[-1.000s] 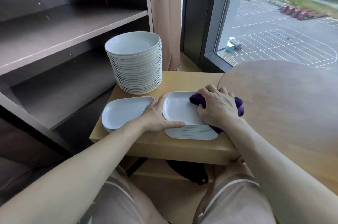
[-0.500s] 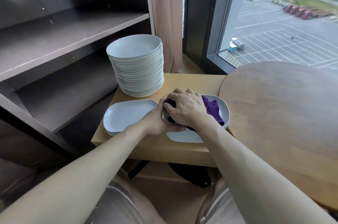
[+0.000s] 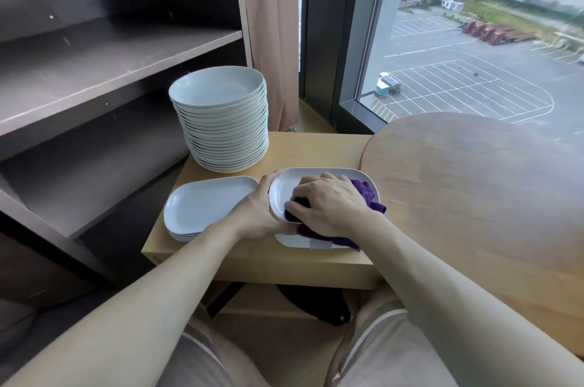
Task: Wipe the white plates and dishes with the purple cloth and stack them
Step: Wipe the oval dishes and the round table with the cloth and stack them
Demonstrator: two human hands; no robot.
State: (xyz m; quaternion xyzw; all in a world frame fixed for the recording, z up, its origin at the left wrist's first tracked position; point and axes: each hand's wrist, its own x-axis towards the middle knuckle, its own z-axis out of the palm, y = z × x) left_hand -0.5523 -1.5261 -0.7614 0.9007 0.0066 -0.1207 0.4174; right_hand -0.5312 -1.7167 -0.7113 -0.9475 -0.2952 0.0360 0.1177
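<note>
Seen from my head camera, a dark shelving unit fills the left side and a round wooden table the right. A low, light-wood table sits between them, its right edge running under the round top. At the low table's far-left corner I see a tall stack of round white plates. A shorter stack of rectangular white dishes lies along its left edge, nearer the front. A second rectangular stack sits by the front edge towards the right, just beside the first. On it lies the top dish, which is being wiped.

The left hand grips that dish by its left end, with the thumb along the near rim and the fingers curled over the far rim. The right hand is curled over the bunched purple cloth and presses it into the dish. Folds of cloth spill past the dish's right end and near rim.
</note>
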